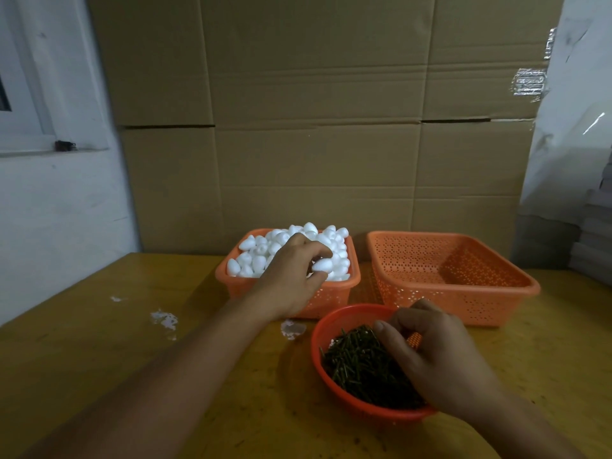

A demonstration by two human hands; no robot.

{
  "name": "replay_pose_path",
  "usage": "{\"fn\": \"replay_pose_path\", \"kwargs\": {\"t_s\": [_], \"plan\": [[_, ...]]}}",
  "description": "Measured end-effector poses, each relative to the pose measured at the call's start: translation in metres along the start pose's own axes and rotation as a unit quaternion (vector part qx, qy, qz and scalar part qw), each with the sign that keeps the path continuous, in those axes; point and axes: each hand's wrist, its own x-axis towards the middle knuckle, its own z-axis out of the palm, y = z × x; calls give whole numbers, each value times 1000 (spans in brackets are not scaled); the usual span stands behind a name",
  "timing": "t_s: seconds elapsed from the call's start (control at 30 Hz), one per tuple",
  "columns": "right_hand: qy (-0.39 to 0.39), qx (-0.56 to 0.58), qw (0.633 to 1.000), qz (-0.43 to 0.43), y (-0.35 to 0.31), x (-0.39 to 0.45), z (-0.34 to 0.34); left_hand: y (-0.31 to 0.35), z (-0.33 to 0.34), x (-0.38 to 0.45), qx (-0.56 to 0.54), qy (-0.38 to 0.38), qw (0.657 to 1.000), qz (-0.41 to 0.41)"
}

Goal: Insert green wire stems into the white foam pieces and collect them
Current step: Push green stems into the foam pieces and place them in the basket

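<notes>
1. Stacked cardboard boxes (314, 127), matte brown with creased seams, form a wall behind the work area; a white painted wall (49, 210) stands at the left and crinkled white plastic sheeting (576, 111) hangs at the right.
2. The wooden table (99, 359) has a worn yellowish top, with small white foam crumbs (164, 319) scattered on it.
3. An empty rectangular orange plastic basket (463, 293), its walls and floor perforated with small holes, sits at the right rear.
4. A smaller orange perforated basket (238, 286) just beside it on the left is heaped with white foam pieces (245, 260), smooth and egg-shaped.
5. A round red-orange mesh bowl (326, 329) stands nearest the person, holding a tangled pile of short, thin, dark green wire stems (357, 362).
6. The left hand (291, 276) reaches over the near rim of the foam basket, hiding part of the heap; its thumb and fingertips pinch one foam piece (323, 265).
7. The right hand (440, 356) covers the right side of the bowl, fingers curled down into the stems; whether it grips any cannot be told.
</notes>
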Motion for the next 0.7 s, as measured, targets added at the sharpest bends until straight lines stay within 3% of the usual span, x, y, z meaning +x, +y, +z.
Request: {"fn": "replay_pose_path", "kwargs": {"t_s": [0.23, 0.5, 0.7], "plan": [[-1, -10, 1000, -3, -1, -1, 0, 20, 5, -38, -157, 27, 987, -23], [-21, -27, 999, 14, -8, -1, -2, 23, 16, -64, -232, -22, 972, 0], [-111, -117, 987, 6, -12, -1, -5, 29, 15, -71, -247, -59, 967, 12]]}}
